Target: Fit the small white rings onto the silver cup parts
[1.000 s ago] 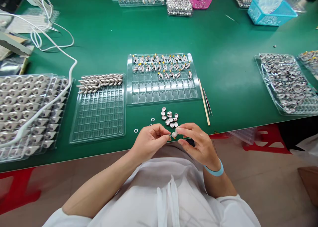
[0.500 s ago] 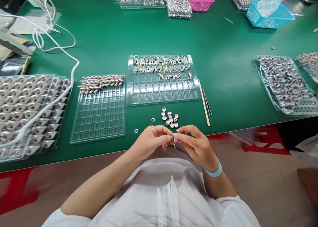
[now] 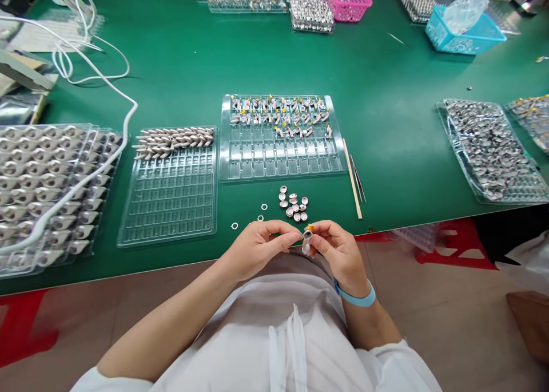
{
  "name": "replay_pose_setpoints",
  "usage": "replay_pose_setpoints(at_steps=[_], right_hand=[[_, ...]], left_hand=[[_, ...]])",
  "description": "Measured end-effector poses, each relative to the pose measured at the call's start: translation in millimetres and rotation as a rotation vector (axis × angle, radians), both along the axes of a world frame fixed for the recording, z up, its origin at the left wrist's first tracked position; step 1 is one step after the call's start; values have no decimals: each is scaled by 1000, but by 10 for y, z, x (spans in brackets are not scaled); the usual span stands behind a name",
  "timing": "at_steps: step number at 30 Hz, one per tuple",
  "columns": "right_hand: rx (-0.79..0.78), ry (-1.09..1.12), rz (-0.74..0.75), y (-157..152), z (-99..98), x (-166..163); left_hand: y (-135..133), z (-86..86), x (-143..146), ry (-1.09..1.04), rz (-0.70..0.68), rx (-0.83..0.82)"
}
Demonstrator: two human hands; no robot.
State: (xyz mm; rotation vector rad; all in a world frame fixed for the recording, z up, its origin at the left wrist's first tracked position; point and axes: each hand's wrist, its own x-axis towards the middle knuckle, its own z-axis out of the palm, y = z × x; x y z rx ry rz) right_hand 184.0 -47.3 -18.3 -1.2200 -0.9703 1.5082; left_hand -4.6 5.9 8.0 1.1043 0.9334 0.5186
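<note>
**Small part (image 3: 306, 246) in the right hand (image 3: 344, 256), left hand (image 3: 257, 249) alongside**

We see the small part held up in front of the body, by the near edge of the desk (image 3: 398, 151). The right hand grips it between thumb and fingers. On the left hand, thumb and forefinger come together with their tips just beside the part; we cannot tell whether they touch it or pinch anything.

The part lies directly between the two hands, nearer the right. Its long axis runs roughly away from the body: the yellow tab (image 3: 311, 227) is at the far end, the pale body toward us, and a round opening faces up near the tab.

Just beyond the fingertips we find a cluster of round caps (image 3: 295, 208). White rings (image 3: 264, 207) lie to their left, and the partly filled clear tray (image 3: 281, 150) sits farther out.
</note>
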Motion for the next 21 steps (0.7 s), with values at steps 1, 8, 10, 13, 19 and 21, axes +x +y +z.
replay_pose_setpoints(at_steps=[1,8,10,13,19,21], right_hand=[[-3,23,3,2,-6,-2],[6,196,-2,10,-33,-77],[17,225,-26,7,-44,-110],[39,250,-49,-3,-56,-146],[141,10,63,24,-17,-69],[181,-63,73,51,6,-25]], left_hand=[[4,-17,-7,8,10,10],[-17,-100,43,-221,60,-97],[-32,-102,73,-279,59,-60],[-49,-115,90,-321,62,-2],[-59,-98,34,-182,68,159],[-63,-66,14,-74,57,201]])
